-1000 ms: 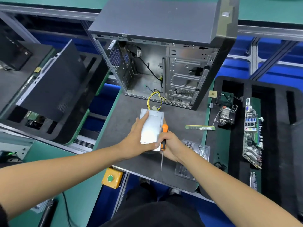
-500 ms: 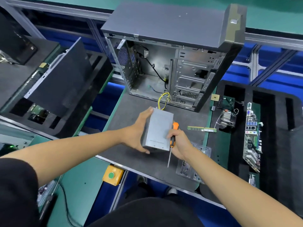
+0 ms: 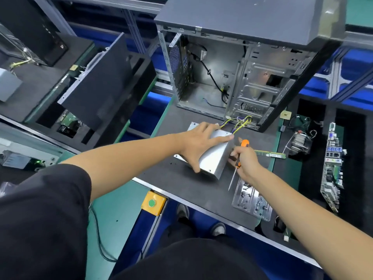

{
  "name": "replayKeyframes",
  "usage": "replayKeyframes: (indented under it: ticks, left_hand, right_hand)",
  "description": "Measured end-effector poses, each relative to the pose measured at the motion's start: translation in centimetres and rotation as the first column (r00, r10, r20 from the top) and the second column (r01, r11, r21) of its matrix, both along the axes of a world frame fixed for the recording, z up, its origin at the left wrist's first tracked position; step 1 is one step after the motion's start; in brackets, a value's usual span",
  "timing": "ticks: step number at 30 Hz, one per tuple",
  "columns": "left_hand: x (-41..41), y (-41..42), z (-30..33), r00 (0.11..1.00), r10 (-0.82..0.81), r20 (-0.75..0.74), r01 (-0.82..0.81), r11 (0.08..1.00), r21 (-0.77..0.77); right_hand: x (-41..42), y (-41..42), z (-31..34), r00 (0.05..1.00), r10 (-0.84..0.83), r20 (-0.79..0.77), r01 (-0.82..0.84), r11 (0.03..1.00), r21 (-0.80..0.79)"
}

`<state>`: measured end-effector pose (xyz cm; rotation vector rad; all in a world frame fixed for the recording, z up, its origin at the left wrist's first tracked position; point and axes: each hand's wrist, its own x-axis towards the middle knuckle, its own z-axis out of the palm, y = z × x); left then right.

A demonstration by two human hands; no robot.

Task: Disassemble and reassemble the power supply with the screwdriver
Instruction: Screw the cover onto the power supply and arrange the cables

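Note:
The silver power supply [image 3: 215, 158] lies on the dark mat in front of the open computer case [image 3: 232, 77]. Its yellow and dark cables [image 3: 241, 122] trail toward the case. My left hand [image 3: 198, 143] lies across the top of the box, fingers spread and reaching its far edge, thumb down the near side. My right hand [image 3: 245, 160] grips the orange-handled screwdriver [image 3: 240, 156] just right of the box, the shaft pointing down toward me over the mat.
A clear plastic screw tray [image 3: 251, 201] sits near the mat's front edge under my right forearm. A green memory stick [image 3: 270, 154] lies to the right. A black foam tray holds a cooler [image 3: 300, 141] and a motherboard [image 3: 332, 170]. A yellow button box [image 3: 153, 203] hangs below the table edge.
The power supply has been turned and laid lower on the mat, its long side now angled left. My left hand moved from its side to on top. My right hand still holds the screwdriver.

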<state>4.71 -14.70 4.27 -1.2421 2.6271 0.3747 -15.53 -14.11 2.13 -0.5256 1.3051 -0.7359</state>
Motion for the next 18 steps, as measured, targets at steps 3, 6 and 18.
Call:
replayKeyframes:
  ticks: [3,6,18]
  left_hand:
    - [-1.1,0.5,-1.0,0.995,-0.038,0.095,0.038,0.999,0.001]
    - [-2.5,0.5,-2.0,0.992,-0.055,0.117,0.059,0.998,-0.026]
    - [8.0,8.5,-2.9,0.874,0.382,-0.3,-0.414,0.909,-0.046]
  right_hand:
    - [0.4,-0.1,1.0,0.993,-0.023,-0.119,0.014,0.997,-0.081]
    - [0.1,-0.1,0.5,0.978,-0.02,-0.207,0.006,0.997,-0.072]
    - [0.4,0.2,1.2,0.952,-0.238,-0.193,0.18,0.945,-0.274]
